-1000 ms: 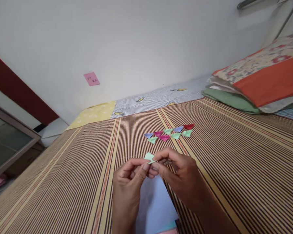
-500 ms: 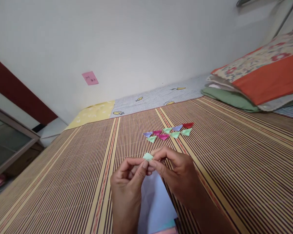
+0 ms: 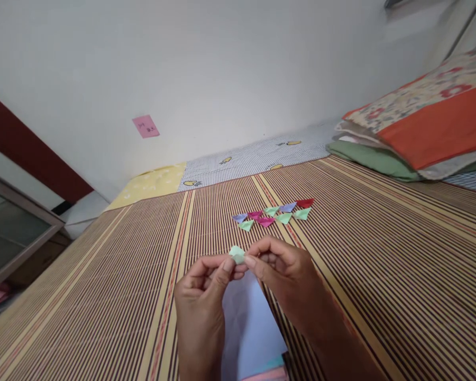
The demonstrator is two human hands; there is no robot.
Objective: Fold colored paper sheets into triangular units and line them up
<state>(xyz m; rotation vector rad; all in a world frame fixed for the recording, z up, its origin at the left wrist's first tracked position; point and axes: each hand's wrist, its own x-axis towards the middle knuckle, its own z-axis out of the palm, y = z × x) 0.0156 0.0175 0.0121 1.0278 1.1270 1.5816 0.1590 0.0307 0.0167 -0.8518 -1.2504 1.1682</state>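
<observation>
Though partly behind left hand, blue sheet

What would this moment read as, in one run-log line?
left hand: pinching green paper piece | right hand: fingertips at its edge | folded paper pieces: two rows on striped mat

Writing on the pink note (on the wall) too small to read.
</observation>
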